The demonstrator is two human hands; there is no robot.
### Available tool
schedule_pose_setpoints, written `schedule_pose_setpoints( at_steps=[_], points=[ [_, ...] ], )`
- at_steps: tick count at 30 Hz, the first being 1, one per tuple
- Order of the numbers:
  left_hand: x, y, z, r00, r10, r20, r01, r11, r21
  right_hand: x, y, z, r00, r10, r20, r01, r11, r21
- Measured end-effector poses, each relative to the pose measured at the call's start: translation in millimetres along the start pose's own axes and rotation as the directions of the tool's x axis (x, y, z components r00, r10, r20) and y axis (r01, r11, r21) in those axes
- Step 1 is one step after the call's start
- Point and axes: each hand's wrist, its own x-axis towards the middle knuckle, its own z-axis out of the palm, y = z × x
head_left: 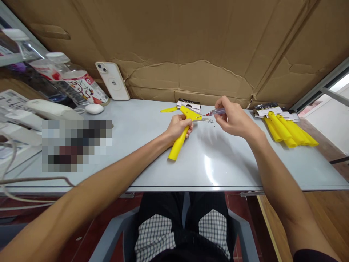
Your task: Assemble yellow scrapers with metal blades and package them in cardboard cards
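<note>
My left hand (178, 127) is closed around a yellow plastic tool with a T-shaped head (178, 145), its handle slanting down towards me. A flat metal strip (201, 119) shows at the side of its head. Between the fingers of my right hand (231, 116) is a screwdriver (216, 111) with a clear purplish handle and a red collar. Its thin tip points left and meets the yellow head, or comes very close to it. Small dark screws (211, 121) lie in a loose pile on the table just below the screwdriver.
Behind my left hand lie a yellow flat piece (169, 109) and black-and-white cards (189, 104). Several yellow handles (290, 131) with cards lie at right. A phone (113, 80) leans against the cardboard (191, 43). Bottles (81, 85), a white mouse (94, 108) and cables stand left.
</note>
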Motion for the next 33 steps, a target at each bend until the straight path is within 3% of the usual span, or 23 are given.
schedule_pose_setpoints(
  at_steps=[9,16,23,33],
  points=[
    [1.6,-1.3,-1.7,1.0,0.018,0.01,-0.019,1.0,0.024,1.0,2.6,1.2,0.999,0.005,-0.039,-0.005,1.0,0.015],
    [1.6,-1.4,-1.9,1.0,0.014,0.011,-0.015,0.999,0.03,1.5,1.4,2.4,0.995,0.077,-0.057,-0.081,0.995,-0.063],
    [1.3,-1.2,-0.3,1.0,0.012,-0.01,-0.012,1.0,0.023,-0.2,0.7,-0.7,1.0,0.009,-0.01,-0.01,0.998,-0.057],
    [-1.2,0.4,0.5,1.0,0.028,-0.005,-0.027,0.998,0.061,2.2,3.2,3.5,0.994,0.09,-0.063,-0.097,0.988,-0.124]
  ],
)
